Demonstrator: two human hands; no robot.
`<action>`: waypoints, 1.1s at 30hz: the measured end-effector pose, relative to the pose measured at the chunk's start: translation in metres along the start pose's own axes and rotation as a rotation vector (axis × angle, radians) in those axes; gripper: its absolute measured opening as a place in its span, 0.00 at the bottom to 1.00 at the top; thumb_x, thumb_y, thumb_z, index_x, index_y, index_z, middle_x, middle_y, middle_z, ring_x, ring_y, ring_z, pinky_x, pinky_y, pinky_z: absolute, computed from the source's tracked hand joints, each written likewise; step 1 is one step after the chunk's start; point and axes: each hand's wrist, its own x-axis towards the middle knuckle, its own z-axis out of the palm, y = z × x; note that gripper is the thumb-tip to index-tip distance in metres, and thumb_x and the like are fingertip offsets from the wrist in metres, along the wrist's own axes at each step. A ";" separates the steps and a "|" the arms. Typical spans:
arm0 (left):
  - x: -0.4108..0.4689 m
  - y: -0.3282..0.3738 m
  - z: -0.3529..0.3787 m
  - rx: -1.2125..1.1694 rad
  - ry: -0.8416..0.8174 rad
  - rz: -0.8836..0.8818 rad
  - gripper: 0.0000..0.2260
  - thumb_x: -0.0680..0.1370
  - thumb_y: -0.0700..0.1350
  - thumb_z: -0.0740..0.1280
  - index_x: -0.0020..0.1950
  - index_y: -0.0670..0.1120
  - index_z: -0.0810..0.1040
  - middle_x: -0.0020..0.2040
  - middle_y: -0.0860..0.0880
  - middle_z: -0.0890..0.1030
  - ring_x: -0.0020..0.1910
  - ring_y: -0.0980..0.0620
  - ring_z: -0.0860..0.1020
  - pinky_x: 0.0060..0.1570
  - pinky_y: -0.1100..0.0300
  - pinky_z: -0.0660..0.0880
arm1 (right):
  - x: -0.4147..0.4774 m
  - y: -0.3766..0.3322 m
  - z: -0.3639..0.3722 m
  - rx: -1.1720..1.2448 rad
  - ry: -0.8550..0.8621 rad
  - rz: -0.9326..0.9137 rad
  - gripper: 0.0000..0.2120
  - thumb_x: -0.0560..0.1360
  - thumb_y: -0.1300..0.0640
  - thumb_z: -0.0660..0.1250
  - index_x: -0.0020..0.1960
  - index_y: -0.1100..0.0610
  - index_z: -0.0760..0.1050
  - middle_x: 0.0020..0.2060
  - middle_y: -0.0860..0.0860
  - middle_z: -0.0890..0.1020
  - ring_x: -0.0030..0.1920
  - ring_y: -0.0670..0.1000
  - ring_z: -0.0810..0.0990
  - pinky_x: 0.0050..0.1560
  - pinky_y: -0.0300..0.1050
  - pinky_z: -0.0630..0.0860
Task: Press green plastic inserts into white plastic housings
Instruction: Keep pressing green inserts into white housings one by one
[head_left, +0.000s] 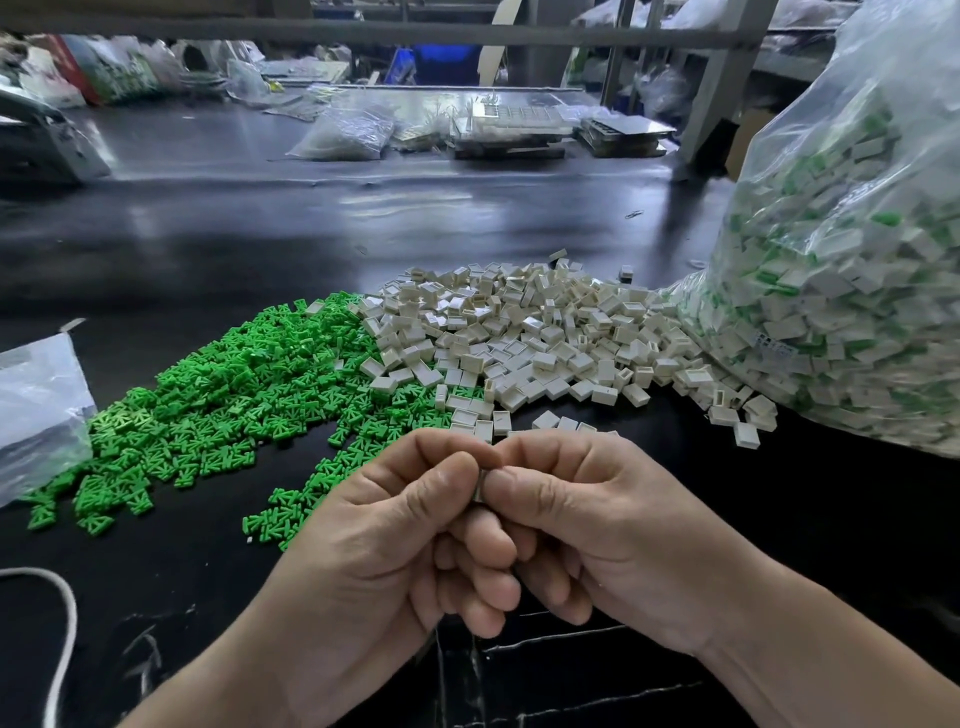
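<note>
A black bench (260, 234) runs back to cluttered shelves and clear bags. On it, a heap of green inserts (234, 395) spreads on the left and touches a heap of white housings (519, 332) in the middle. A large clear bag (857, 286) of white and green parts stands on the right.

In front of the heaps, the left hand (395, 545) and right hand (597, 530) meet above the bench, fingers curled. Each grip is clamped, thumb against forefinger, on one small housing (480, 486) held between the two hands. Only a pale sliver of it shows between the thumbs. Whether an insert sits in it cannot be told.
</note>
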 end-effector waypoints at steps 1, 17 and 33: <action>0.000 0.000 0.000 0.024 0.035 0.005 0.12 0.69 0.46 0.78 0.48 0.43 0.82 0.31 0.40 0.80 0.26 0.46 0.81 0.24 0.58 0.78 | 0.000 0.001 0.001 -0.011 0.014 0.008 0.06 0.78 0.51 0.69 0.45 0.52 0.82 0.31 0.50 0.79 0.25 0.44 0.75 0.22 0.35 0.70; 0.000 0.002 0.003 0.074 0.080 0.105 0.14 0.70 0.47 0.77 0.51 0.41 0.81 0.31 0.40 0.80 0.27 0.46 0.81 0.25 0.58 0.77 | 0.004 0.005 0.002 0.091 -0.011 -0.014 0.16 0.79 0.51 0.68 0.53 0.66 0.78 0.32 0.51 0.80 0.26 0.44 0.76 0.24 0.35 0.72; -0.014 0.015 0.001 0.979 0.347 0.404 0.04 0.75 0.54 0.69 0.47 0.56 0.79 0.35 0.46 0.83 0.30 0.51 0.81 0.29 0.61 0.78 | 0.006 -0.003 -0.020 0.501 -0.035 -0.121 0.07 0.68 0.63 0.71 0.46 0.59 0.79 0.44 0.58 0.81 0.38 0.52 0.81 0.33 0.42 0.79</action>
